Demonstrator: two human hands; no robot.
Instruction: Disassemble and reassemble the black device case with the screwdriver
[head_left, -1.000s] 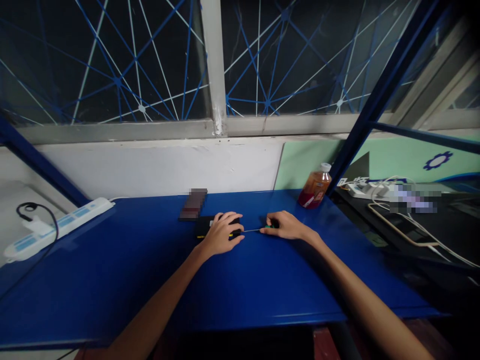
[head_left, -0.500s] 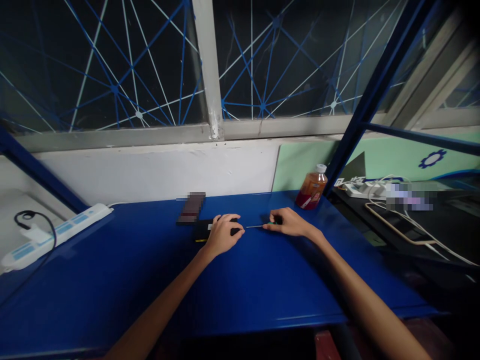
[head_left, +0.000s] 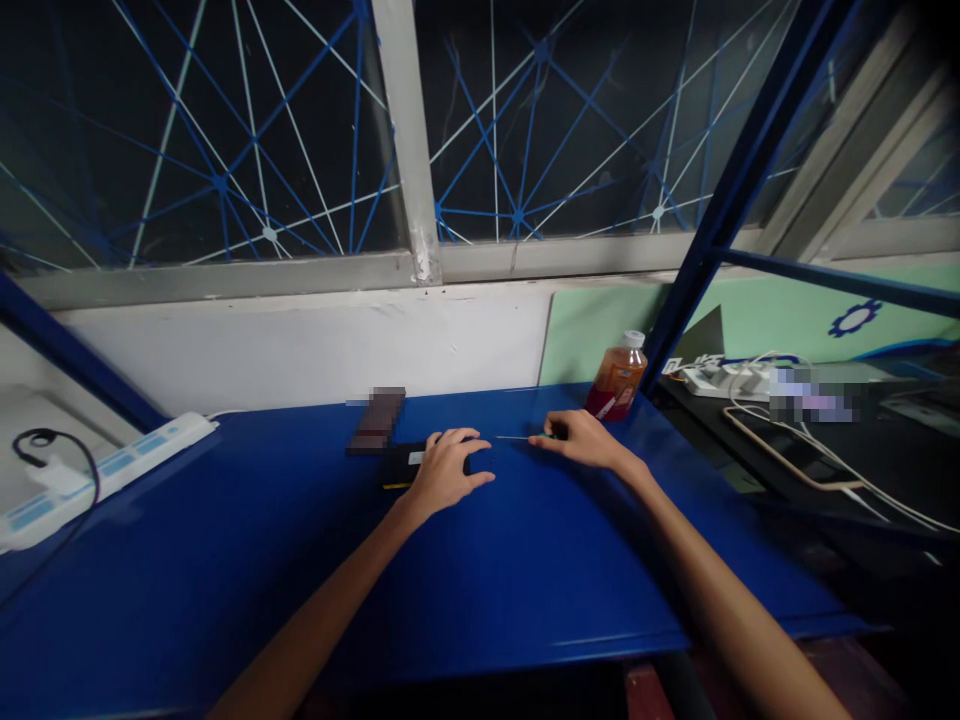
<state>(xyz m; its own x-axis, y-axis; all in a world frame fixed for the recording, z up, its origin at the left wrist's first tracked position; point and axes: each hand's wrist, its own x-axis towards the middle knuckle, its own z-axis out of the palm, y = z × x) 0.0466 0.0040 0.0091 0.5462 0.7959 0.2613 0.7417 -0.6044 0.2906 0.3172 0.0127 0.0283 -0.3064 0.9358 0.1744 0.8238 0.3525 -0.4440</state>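
A black box-like object (head_left: pixel 399 464) with a white label and a yellow strip lies on the blue table (head_left: pixel 480 590). My left hand (head_left: pixel 446 468) rests over its right part, with thumb and fingers spread apart. To the right, my right hand (head_left: pixel 574 440) is closed around the green handle of a thin screwdriver (head_left: pixel 514 438), whose metal shaft points left toward my left fingertips without touching them. Part of the black object and most of the handle are hidden by my hands.
Behind the black object lies a dark flat item (head_left: pixel 375 425), partly blurred. A bottle of reddish drink (head_left: pixel 618 378) stands behind my right hand. White power strips (head_left: pixel 112 480) lie at the left, and cables with a phone (head_left: pixel 787 448) at the right.
My left thumb and fingers have spread apart. The screwdriver in my right hand has risen slightly away from the left thumb. The whole view has shifted a little.
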